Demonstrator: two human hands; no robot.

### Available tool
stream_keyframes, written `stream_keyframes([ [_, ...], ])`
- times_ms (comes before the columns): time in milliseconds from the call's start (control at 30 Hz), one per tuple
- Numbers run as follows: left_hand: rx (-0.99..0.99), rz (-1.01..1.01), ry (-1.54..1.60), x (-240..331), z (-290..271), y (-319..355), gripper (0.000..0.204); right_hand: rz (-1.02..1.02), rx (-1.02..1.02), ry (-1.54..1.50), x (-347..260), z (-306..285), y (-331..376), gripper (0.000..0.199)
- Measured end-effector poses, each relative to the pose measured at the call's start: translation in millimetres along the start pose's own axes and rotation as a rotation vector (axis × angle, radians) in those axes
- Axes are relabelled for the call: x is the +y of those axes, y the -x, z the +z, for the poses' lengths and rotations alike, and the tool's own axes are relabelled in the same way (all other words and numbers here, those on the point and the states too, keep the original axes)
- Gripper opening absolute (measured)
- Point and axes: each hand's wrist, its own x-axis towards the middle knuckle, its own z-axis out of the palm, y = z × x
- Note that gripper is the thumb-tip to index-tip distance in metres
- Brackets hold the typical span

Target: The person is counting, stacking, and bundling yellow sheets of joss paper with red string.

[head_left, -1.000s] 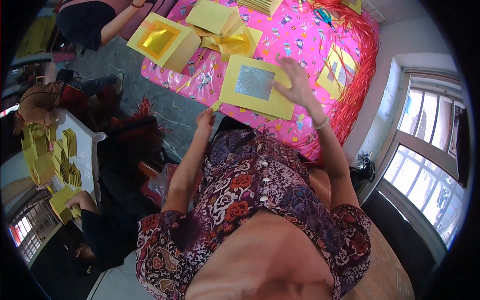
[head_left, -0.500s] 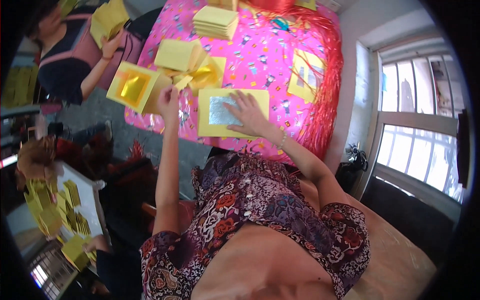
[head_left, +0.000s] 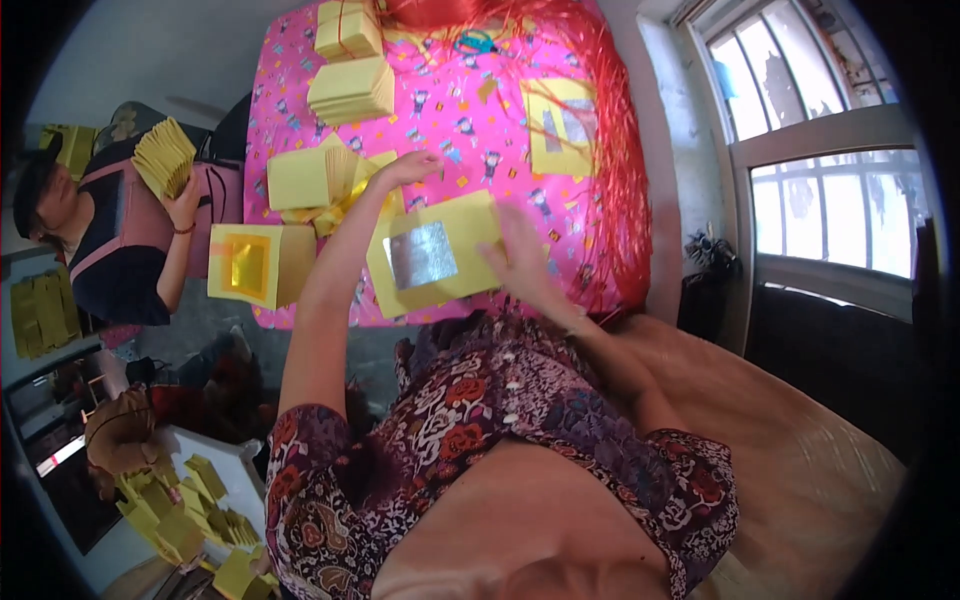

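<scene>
Right hand [head_left: 520, 255]: fingers spread flat, palm down, pressing on the right part of a yellow sheet [head_left: 440, 228] with a silver foil square [head_left: 421, 255] at its centre. It grips nothing; it only bears on the paper. The sheet lies at the near edge of the table [head_left: 480, 120], which is covered in pink patterned cloth.

Left hand [head_left: 405, 168]: reaching further in, fingers loosely curled, tips touching a fanned stack [head_left: 318, 180] of yellow sheets left of the silver sheet. Whether it pinches a sheet cannot be told.

A gold-foil sheet [head_left: 256, 266] overhangs the near left corner. Two tied bundles [head_left: 350, 62] stand toward the far edge, another silver-foil sheet [head_left: 560, 125] toward the right edge beside red fringe [head_left: 625, 150]. A second person at the left edge holds a wad of yellow paper [head_left: 165, 155].

Change from half a second ago: the left hand has left the gold-foil sheet and moved to the fanned stack; the right hand stays pressed on the silver sheet.
</scene>
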Motion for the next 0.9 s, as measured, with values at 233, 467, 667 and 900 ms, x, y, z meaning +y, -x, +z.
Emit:
stream_keyframes([
  [233,-0.380,-0.359,0.105,-24,9,43,0.049,1.717,0.047,-1.523,90,24,95,0.052],
  [467,-0.407,-0.410,-0.114,57,40,61,0.061,1.435,-0.037,-1.857,73,83,96,0.052],
  [667,-0.246,-0.437,-0.074,27,37,70,0.060,1.609,0.014,-1.738,75,86,76,0.072],
  [900,-0.170,-0.357,0.294,3,48,93,0.056,1.647,-0.130,-1.530,95,48,5,0.095],
])
